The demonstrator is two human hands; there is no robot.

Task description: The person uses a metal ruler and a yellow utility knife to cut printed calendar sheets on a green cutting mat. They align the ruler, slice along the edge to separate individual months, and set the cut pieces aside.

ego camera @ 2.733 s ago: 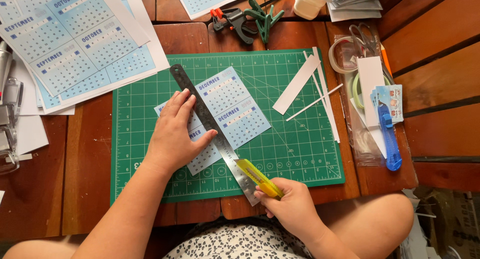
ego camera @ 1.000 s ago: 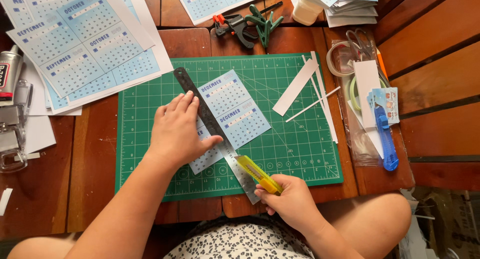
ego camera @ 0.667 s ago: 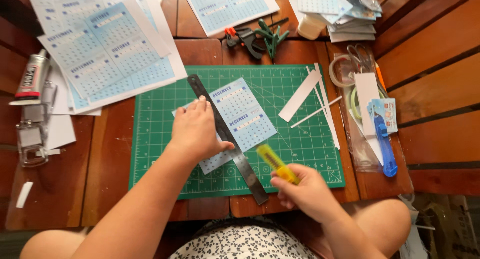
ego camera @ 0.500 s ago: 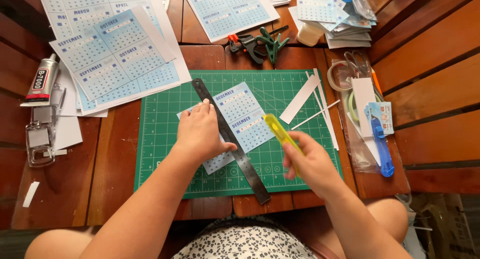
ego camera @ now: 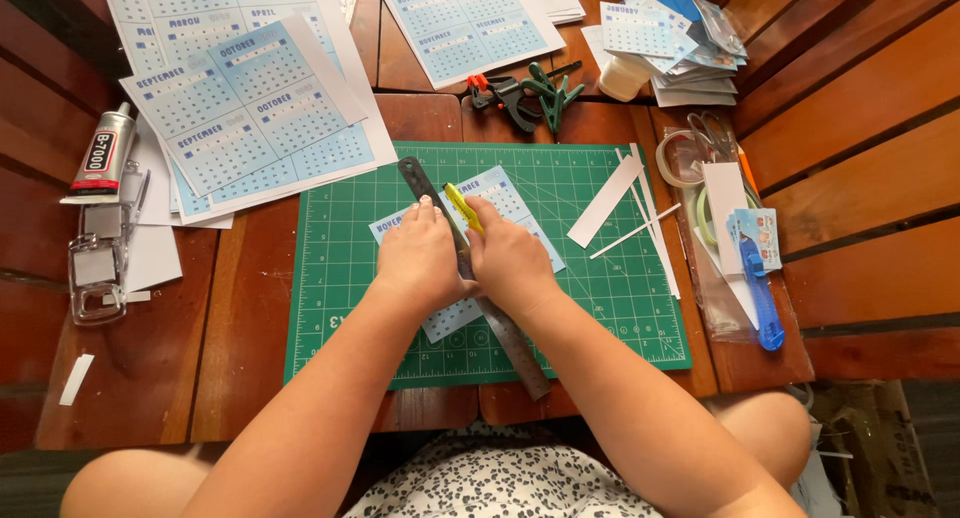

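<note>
A green cutting mat (ego camera: 610,308) lies on the wooden table. On it rests a small blue calendar sheet (ego camera: 500,193) with a grey metal ruler (ego camera: 515,343) laid diagonally across it. My left hand (ego camera: 422,258) presses flat on the ruler and the sheet. My right hand (ego camera: 510,263) sits just right of the ruler, gripping a yellow craft knife (ego camera: 462,206) whose tip points to the ruler's far end.
White paper strips (ego camera: 610,198) lie on the mat's right side. Large calendar sheets (ego camera: 240,108) are stacked at the back left, clamps (ego camera: 520,93) at the back. A glue tube (ego camera: 100,153) is far left, a blue cutter (ego camera: 760,288) and tape at right.
My right hand has carried the yellow knife from the near end of the ruler up to its far end. My left hand has stayed on the ruler. The camera view has shifted.
</note>
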